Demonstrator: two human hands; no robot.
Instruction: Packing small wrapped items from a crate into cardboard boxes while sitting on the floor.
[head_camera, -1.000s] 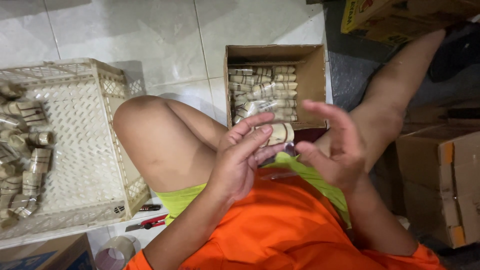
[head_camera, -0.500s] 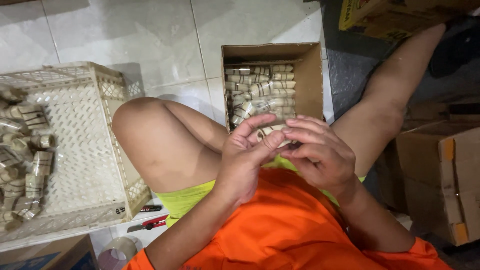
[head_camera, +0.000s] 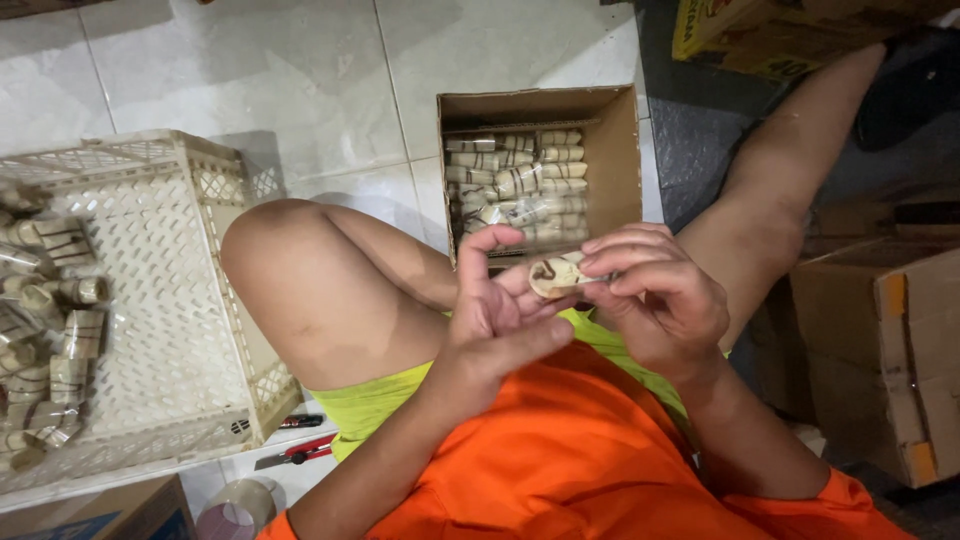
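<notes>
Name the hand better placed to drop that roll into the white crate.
Left, probably. The left hand lies on the crate's side and touches the roll; the right hand pinches it but sits farther away.

A cardboard box (head_camera: 615, 150) of wrapped rolls (head_camera: 515, 185) sits ahead of the raised knee (head_camera: 265, 250); a lattice crate (head_camera: 180, 300) lies left, a utility knife (head_camera: 295, 452) beside it.

Light: bright and even on the white floor (head_camera: 300, 80) left of the cardboard box (head_camera: 620, 150).
Shadows: soft, beside the box; dark right of it.
Glare: faint shine on the tiles.
Sharpness: mostly clear, edges bend a little.
</notes>
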